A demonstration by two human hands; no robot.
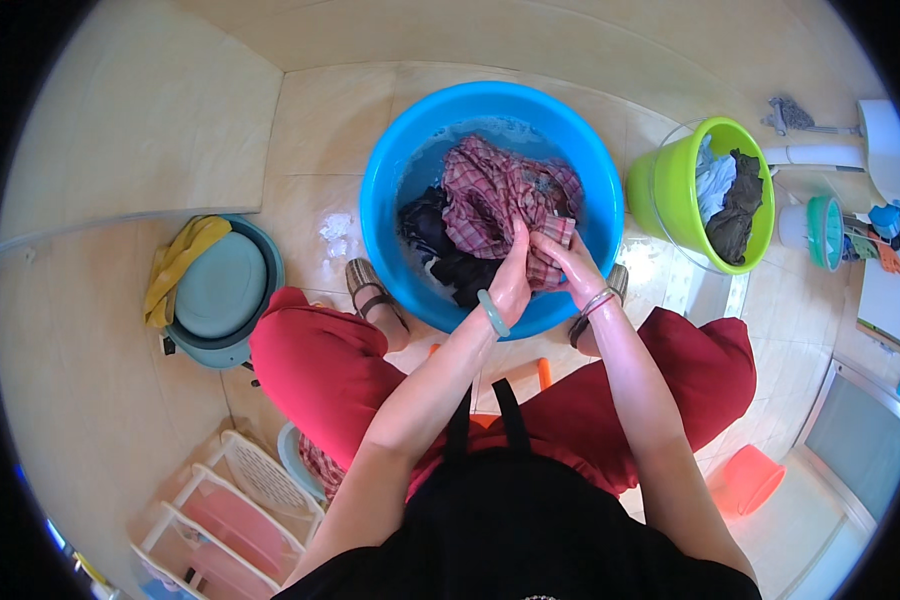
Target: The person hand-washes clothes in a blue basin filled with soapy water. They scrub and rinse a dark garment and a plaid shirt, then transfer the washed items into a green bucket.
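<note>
A pink and dark-red plaid shirt point(485, 195) lies bunched in a large blue basin point(375, 185) of sudsy water. My left hand point(511, 280) and my right hand point(575, 268) meet over the basin's near side, with a folded piece of the shirt gripped between them. Both hands look wet, and some fingers are hidden by the cloth. Dark clothes point(465, 275) lie in the water under and beside the shirt, close to my left hand.
To the right stands a lime-green bucket point(660, 195) holding light blue and dark clothes. Teal basins point(220, 285) with a yellow cloth point(182, 262) are at left. A white rack point(270, 475) sits lower left, a coral bucket point(748, 480) lower right. My feet flank the blue basin.
</note>
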